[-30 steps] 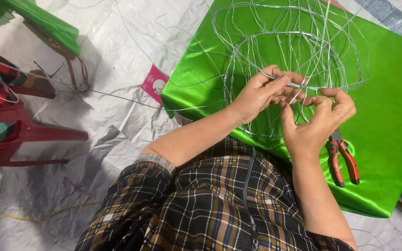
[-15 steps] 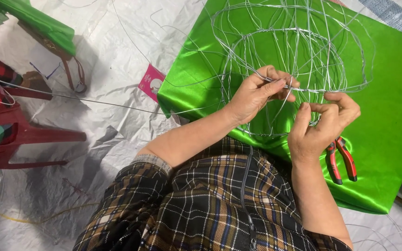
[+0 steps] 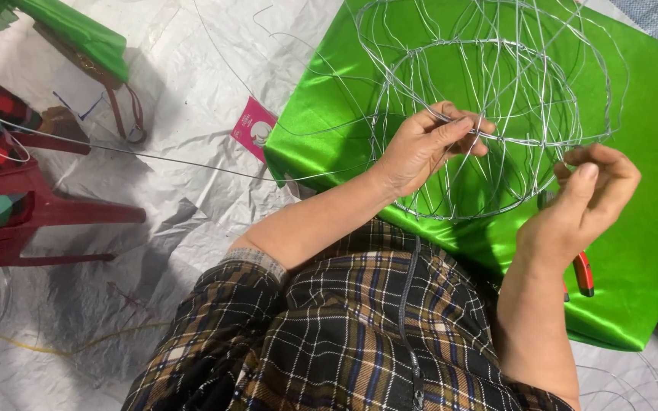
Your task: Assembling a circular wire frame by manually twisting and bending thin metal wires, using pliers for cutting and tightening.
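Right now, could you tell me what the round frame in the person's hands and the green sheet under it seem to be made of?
The round frame looks like thin bare metal wire, silvery and shiny: fine strands bent into hoops and crossing ribs, pinched by the left hand and right hand. The green sheet seems a satin-like fabric, glossy, with soft folds and highlights; it could also be a shiny synthetic.

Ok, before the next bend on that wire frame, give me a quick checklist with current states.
1. Left hand pinching a strand of the wire frame: ok.
2. Right hand grip on wire: cannot tell, fingers curled, strand hard to see.
3. Frame resting on green cloth: ok.
4. Red-handled pliers within reach: ok, partly hidden under right wrist.
5. Loose wire trailing left, free of snags: cannot tell.
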